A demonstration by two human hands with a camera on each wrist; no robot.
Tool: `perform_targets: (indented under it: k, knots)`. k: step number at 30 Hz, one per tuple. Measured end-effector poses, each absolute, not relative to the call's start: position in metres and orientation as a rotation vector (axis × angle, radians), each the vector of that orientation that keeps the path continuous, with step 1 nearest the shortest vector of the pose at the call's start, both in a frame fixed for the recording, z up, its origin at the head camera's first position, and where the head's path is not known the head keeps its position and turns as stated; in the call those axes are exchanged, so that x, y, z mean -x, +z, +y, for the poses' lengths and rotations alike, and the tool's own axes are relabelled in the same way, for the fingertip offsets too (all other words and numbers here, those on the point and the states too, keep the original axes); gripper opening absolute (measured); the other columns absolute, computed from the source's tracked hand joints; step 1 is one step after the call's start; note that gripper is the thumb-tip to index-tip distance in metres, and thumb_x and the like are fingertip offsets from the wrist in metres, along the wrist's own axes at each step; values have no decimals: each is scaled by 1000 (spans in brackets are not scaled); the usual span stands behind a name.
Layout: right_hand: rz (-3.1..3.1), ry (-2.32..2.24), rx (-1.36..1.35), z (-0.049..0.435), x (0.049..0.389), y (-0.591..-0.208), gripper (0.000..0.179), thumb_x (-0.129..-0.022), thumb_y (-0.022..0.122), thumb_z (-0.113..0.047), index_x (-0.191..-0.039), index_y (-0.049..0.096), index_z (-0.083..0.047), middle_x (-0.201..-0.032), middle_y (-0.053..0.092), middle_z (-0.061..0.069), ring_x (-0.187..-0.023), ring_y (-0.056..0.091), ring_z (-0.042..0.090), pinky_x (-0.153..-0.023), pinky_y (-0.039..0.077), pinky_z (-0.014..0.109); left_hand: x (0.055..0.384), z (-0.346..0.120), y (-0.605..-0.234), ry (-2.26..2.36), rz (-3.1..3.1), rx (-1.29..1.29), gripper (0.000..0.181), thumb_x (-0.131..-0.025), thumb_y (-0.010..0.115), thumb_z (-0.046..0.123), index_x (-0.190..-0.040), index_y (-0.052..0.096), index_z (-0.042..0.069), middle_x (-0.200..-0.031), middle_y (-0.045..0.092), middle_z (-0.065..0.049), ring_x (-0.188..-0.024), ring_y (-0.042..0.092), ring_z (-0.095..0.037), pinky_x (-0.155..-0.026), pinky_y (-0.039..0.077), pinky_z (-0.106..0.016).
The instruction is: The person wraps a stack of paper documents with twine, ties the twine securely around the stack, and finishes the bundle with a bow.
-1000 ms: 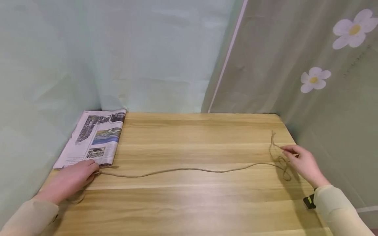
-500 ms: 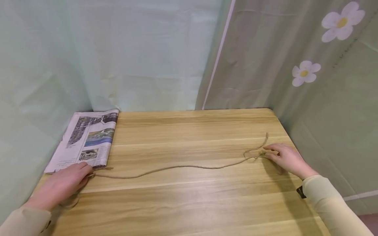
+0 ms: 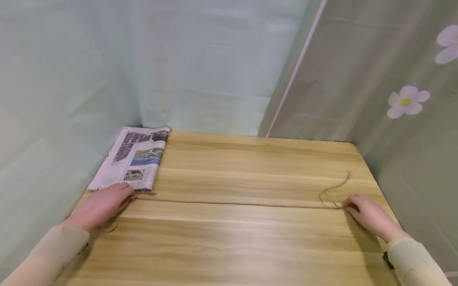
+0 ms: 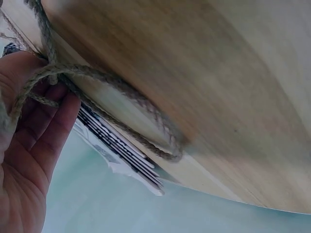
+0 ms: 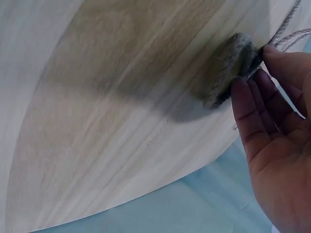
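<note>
A thin brown twine (image 3: 232, 203) runs in a nearly straight line across the table between my two hands. At its left end my left hand (image 3: 103, 205) pinches it, beside the front edge of a folded newspaper (image 3: 144, 174). In the left wrist view a loop of the twine (image 4: 167, 128) hangs out past the fingers of the left hand (image 4: 29, 141). My right hand (image 3: 370, 215) pinches the other end between thumb and fingers; a loose curved tail lies beyond it. The right wrist view has a small blurred loop of twine (image 5: 226, 68) by the fingertips of the right hand (image 5: 274, 131).
The wooden table (image 3: 229, 246) has a light striped grain. Pale green sheeting (image 3: 214, 71) hangs behind it and at both sides, with white flowers (image 3: 408, 102) printed on the right part. The newspaper lies at the table's far left corner.
The twine, slack and wavy before, is now pulled nearly straight. My right hand has shifted its hold on the twine and drawn it rightward, while the left hand stays by the newspaper.
</note>
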State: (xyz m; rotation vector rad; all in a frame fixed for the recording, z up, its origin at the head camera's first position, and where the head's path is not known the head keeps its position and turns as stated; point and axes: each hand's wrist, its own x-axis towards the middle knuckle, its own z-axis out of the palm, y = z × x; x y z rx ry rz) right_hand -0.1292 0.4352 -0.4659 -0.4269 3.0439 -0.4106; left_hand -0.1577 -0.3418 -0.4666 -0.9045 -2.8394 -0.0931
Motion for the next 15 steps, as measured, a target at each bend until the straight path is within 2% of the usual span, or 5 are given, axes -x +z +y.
perform_targets:
  k: [5, 11, 15]
  knots:
    - [3029, -402, 439, 438, 126, -466, 15, -89, 76, -2, -94, 69, -15, -94, 65, -2, -88, 65, 24, -76, 54, 48, 161, -342, -464, -94, -2857, 927, 18, -89, 73, 6, -95, 63, 21, -87, 56, 10, -76, 55, -11, -67, 51, -38]
    - [3000, -413, 433, 437, 128, -466, 16, -88, 77, -3, -93, 68, -16, -94, 65, -4, -87, 63, 21, -75, 54, 45, 162, -347, -466, -65, -2833, 916, 19, -88, 77, 12, -90, 61, 22, -83, 55, 10, -72, 55, -13, -63, 50, -37]
    - [3006, -420, 415, 435, 130, -468, 15, -88, 78, -4, -93, 69, -15, -93, 64, -3, -86, 63, 21, -75, 53, 46, 159, -352, -465, -95, -2846, 884, 17, -88, 79, 13, -93, 65, 22, -86, 61, 9, -76, 59, -15, -66, 53, -40]
